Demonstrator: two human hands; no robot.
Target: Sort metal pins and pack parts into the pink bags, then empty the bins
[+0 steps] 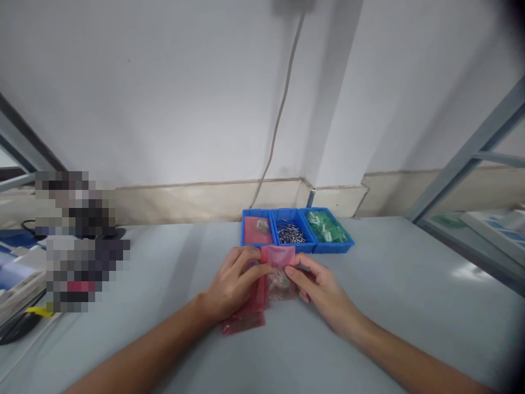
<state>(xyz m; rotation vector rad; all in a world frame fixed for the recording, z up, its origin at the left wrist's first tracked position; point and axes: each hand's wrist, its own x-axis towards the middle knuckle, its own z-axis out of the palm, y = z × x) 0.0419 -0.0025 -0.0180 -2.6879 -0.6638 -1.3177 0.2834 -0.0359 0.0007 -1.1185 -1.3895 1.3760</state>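
Note:
A small pink see-through plastic bag (279, 257) is held between my two hands just in front of the blue bins. My left hand (232, 284) pinches its left side, with the thumb lying across the front. On the right edge, the thumb and fingers of my right hand (322, 287) are closed. Something pale shows through the lower part of the bag, too blurred to name. More pink bags (244, 324) lie on the table beneath my left hand, partly covered by it.
Three blue bins stand side by side: one with pink bags (256, 231), one with metal screw-like pieces (290, 232), one with green bags (327, 227). Behind is a white wall with a hanging cable (283, 104). Metal frames flank the grey table (164, 262); a blurred-out person is at left.

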